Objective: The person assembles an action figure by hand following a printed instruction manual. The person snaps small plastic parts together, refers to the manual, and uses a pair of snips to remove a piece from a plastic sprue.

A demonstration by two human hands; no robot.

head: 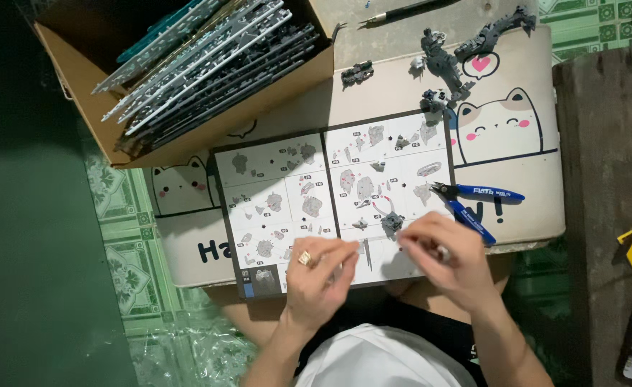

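Blue-handled nippers; green patterned floor tiles.

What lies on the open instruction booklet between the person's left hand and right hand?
In the head view, a thin grey strip-like plastic piece lies on the open instruction booklet between the left hand and the right hand; otherwise only bare page shows.

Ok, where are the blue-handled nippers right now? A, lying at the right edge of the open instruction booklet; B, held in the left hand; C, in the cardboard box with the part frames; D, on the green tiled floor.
A: the blue-handled nippers lie on the table with their jaws on the right edge of the open instruction booklet, just above the right hand, which is not holding them.
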